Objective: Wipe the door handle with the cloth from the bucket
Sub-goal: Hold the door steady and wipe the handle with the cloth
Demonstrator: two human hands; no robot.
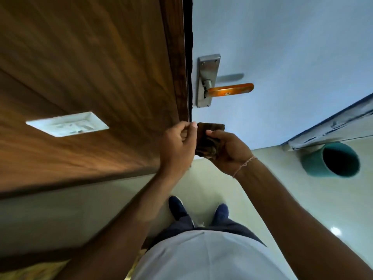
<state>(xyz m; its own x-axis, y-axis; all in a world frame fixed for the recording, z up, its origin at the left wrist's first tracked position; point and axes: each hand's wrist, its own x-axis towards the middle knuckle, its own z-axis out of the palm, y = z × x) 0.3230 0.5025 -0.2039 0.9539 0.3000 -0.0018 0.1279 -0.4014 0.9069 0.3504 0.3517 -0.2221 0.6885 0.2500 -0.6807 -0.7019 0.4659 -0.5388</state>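
- Both hands, left hand (179,142) and right hand (228,148), pinch the dark brown cloth (207,138), probably folding it into a wiping pad.
- The orange lever handle (230,90) sits above the cloth, untouched; the teal bucket (331,160) stands to the right.

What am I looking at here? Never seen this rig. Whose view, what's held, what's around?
No machine: a person wears a wide-angle camera on the head, looking down past their own shirt and shoes, so the walls bend. There is one picture only. The left hand and right hand together hold a dark folded cloth in front of the body. Above it is a pale door with a metal plate and an orange door handle, not yet touched. A teal bucket stands on the floor at right; a white switch plate sits on the wood panel at left.
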